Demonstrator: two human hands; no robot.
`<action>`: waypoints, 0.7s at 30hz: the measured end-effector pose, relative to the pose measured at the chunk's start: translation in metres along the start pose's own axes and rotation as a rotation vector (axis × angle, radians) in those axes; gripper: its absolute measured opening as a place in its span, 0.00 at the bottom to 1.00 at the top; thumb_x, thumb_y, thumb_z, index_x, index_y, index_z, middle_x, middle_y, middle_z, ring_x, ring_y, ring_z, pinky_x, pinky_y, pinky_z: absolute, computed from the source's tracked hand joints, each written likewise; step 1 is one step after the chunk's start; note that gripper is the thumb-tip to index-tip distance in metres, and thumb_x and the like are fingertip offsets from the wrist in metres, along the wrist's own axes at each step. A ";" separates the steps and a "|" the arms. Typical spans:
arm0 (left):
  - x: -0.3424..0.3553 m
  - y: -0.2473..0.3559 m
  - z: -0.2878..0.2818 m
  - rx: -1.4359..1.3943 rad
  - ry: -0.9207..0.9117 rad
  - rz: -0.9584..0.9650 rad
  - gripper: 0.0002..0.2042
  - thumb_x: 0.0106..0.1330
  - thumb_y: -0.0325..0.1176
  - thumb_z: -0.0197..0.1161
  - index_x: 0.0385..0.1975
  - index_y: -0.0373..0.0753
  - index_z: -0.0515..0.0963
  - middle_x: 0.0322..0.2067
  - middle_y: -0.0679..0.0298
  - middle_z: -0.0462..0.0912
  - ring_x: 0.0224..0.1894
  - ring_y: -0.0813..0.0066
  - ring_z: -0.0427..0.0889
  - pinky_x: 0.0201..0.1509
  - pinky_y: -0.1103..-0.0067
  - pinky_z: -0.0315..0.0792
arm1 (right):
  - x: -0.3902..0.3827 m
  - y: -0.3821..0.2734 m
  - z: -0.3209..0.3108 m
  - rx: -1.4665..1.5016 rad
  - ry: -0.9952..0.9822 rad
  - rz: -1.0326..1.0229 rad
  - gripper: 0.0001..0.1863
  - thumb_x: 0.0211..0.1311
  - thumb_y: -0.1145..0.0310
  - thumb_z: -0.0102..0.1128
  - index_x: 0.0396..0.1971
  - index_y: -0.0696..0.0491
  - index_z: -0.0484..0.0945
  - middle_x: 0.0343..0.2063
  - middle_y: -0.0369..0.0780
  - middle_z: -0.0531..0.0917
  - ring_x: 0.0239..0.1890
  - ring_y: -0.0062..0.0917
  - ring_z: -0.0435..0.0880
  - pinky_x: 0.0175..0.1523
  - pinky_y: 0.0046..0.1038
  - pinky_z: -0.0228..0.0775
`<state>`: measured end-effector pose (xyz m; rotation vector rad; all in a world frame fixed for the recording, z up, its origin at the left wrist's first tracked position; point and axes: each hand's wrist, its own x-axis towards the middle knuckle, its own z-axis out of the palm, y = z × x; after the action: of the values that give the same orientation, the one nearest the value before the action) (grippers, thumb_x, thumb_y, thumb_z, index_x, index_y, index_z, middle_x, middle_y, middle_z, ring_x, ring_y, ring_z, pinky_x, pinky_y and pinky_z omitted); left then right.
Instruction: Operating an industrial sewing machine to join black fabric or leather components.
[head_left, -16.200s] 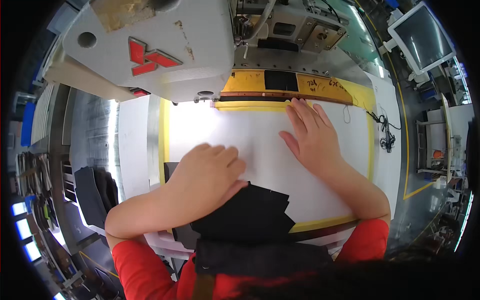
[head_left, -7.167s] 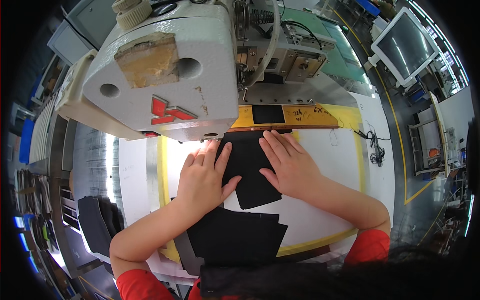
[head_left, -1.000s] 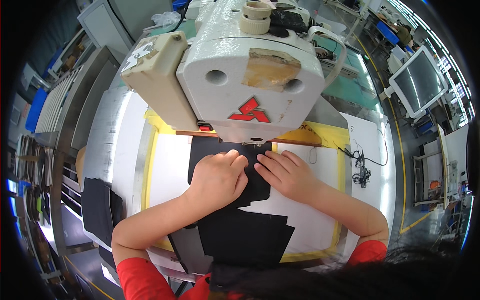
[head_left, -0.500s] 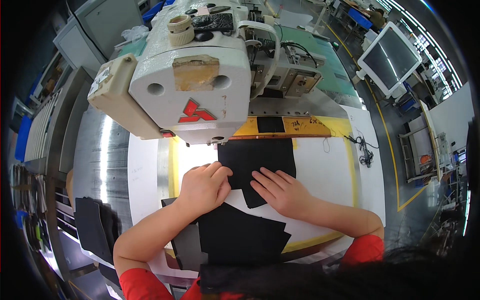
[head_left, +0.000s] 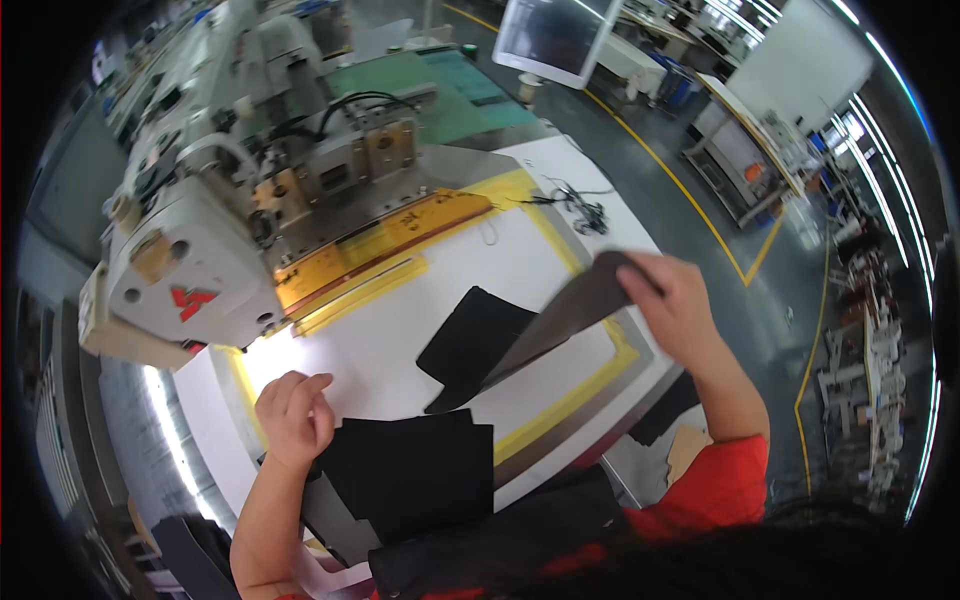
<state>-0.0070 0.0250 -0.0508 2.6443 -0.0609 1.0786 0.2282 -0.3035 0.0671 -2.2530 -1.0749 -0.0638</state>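
My right hand (head_left: 675, 300) is raised at the right, its thumb and fingers closed on the end of a black fabric piece (head_left: 575, 310). That piece slants down toward the white work surface (head_left: 370, 340), slightly blurred. A black panel (head_left: 472, 335) lies flat at its lower end; whether the two are joined I cannot tell. My left hand (head_left: 295, 415) hovers by the lit spot near the sewing machine head (head_left: 185, 270), fingers loosely bent and partly apart, nothing visible in them. Nearest to it is a stack of black fabric pieces (head_left: 410, 470) at the front edge.
A yellow-taped guide bar (head_left: 385, 240) runs along the far side of the work surface. Tangled black threads (head_left: 580, 210) lie at the back right. A monitor (head_left: 555, 38) stands beyond the table, and more dark pieces (head_left: 190, 555) sit at the lower left.
The view has swung to the right. My right hand has gone from lying flat on the black fabric to lifting one piece by its end. My left hand is off the fabric.
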 end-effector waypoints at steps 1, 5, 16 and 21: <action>0.000 0.000 0.001 -0.006 0.007 -0.001 0.13 0.43 0.20 0.57 0.31 0.39 0.77 0.19 0.61 0.72 0.20 0.63 0.72 0.25 0.72 0.65 | 0.003 0.024 -0.018 -0.088 0.063 0.098 0.14 0.63 0.69 0.58 0.45 0.60 0.79 0.35 0.49 0.83 0.39 0.41 0.84 0.44 0.30 0.73; -0.002 0.003 0.005 -0.032 -0.022 -0.014 0.11 0.51 0.19 0.53 0.34 0.35 0.77 0.18 0.60 0.70 0.19 0.65 0.70 0.24 0.73 0.63 | -0.001 0.127 -0.105 -0.591 0.376 0.349 0.16 0.65 0.63 0.53 0.46 0.56 0.80 0.41 0.52 0.82 0.44 0.48 0.80 0.49 0.40 0.71; -0.015 -0.009 0.015 -0.094 -0.031 -0.077 0.09 0.60 0.17 0.49 0.36 0.31 0.77 0.21 0.58 0.71 0.20 0.67 0.71 0.24 0.75 0.61 | -0.149 0.234 -0.130 -0.765 0.653 0.466 0.13 0.65 0.67 0.52 0.46 0.45 0.81 0.42 0.43 0.84 0.43 0.41 0.82 0.46 0.37 0.73; -0.016 -0.007 0.013 -0.078 -0.063 -0.133 0.09 0.61 0.17 0.49 0.36 0.31 0.77 0.21 0.58 0.71 0.21 0.67 0.71 0.24 0.75 0.61 | -0.228 0.274 -0.002 -0.497 0.366 0.779 0.12 0.64 0.67 0.54 0.43 0.49 0.83 0.41 0.45 0.84 0.45 0.42 0.82 0.50 0.37 0.74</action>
<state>-0.0089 0.0269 -0.0720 2.5720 0.0586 0.9305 0.2724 -0.5885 -0.1427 -2.7967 0.0640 -0.4312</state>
